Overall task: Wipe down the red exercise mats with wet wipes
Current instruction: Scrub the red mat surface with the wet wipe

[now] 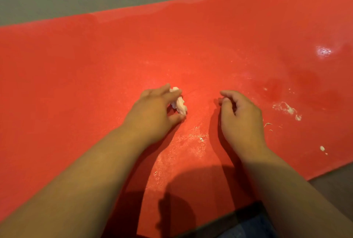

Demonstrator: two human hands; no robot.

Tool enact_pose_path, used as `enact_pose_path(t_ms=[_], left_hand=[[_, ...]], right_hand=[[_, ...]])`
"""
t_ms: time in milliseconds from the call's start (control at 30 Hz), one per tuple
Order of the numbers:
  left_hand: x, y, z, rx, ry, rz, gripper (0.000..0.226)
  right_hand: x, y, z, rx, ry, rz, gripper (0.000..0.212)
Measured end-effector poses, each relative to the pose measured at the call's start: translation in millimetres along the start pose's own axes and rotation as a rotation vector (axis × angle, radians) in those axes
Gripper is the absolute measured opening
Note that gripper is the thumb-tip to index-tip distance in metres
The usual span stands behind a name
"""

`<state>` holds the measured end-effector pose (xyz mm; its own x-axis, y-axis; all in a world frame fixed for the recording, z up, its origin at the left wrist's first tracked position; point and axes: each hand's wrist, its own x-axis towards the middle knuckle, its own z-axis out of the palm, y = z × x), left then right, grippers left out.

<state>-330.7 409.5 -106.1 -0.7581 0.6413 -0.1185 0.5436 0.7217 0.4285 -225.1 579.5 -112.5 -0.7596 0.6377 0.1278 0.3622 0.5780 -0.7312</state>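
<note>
Pinching a crumpled white wet wipe (pixel 179 103) between thumb and fingers of the left grip (pixel 152 112), down on the flat red foam exercise mat (pixel 80 69) at centre frame. Resting the right grip (pixel 241 116) near it to the right, fingers loosely curled, nothing seen inside. Stretching lengthwise from left edge to upper right; white wipe crumbs (pixel 286 108) rightward, nearer the right grip, likely next. No containers in view
</note>
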Motion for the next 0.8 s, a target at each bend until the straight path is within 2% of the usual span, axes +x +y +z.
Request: enact_pose_path(t_ms=[67,200,267,367,433,500,600,667,733,800], left_hand=[[-1,11,16,0.148,0.074,0.056,0.045],[17,11,16,0.374,0.173,0.404,0.03],[32,-10,-1,0.391,0.105,0.364,0.026],[50,-36,-21,0.298,0.216,0.049,0.032],[47,-25,-16,0.205,0.265,-0.07,0.03],[27,-2,0,0.167,0.234,-0.011,0.024],[-24,19,15,0.1,0.119,0.333,0.026],[-35,5,9,0.143,0.012,0.526,0.035],[-17,-22,-3,0.223,0.014,0.517,0.033],[4,-45,-15,0.226,0.168,0.285,0.027]], right_hand=[[-7,13,0,-0.052,-0.008,-0.026,0.026],[-12,22,12,-0.143,0.004,-0.107,0.02],[-10,23,12,-0.138,0.006,-0.088,0.02],[-11,23,12,-0.125,0.011,-0.076,0.02],[-11,22,12,-0.126,0.005,-0.065,0.02],[-10,21,12,-0.127,0.0,-0.056,0.02],[-10,20,12,-0.131,0.003,-0.057,0.02],[-12,21,12,-0.136,0.001,-0.055,0.02],[-12,21,12,-0.137,0.0,-0.052,0.02],[-11,21,13,-0.143,-0.003,-0.049,0.02]])
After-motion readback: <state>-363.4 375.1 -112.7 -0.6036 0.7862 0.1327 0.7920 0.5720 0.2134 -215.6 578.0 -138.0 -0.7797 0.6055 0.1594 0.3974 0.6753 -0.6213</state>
